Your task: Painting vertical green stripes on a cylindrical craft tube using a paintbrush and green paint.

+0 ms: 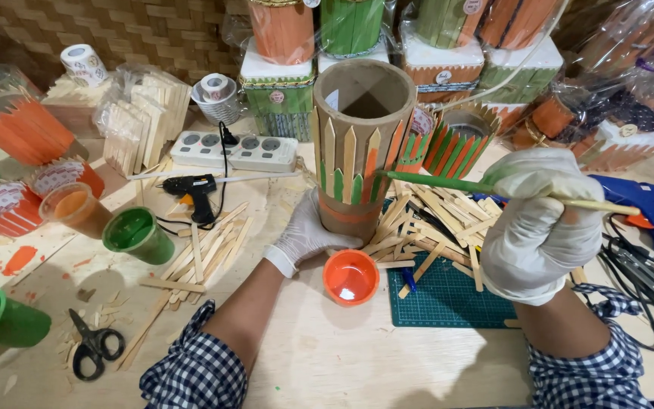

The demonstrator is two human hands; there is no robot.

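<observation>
Cardboard tube (362,144), stick-clad: our left hand (306,235) grips its base; right hand (539,227) pinches a green-tipped brush (448,182).

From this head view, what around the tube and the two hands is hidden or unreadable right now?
- Tube: its far side faces away, and the left hand covers its base.
- Brush: the right hand wraps its middle; the tip's contact with the sticks is too small to judge.
- Orange cup: paint depth can't be judged.
- Cutting mat: mostly hidden by loose sticks and the right hand.
- Blue glue gun: partly hidden behind the right hand.
</observation>
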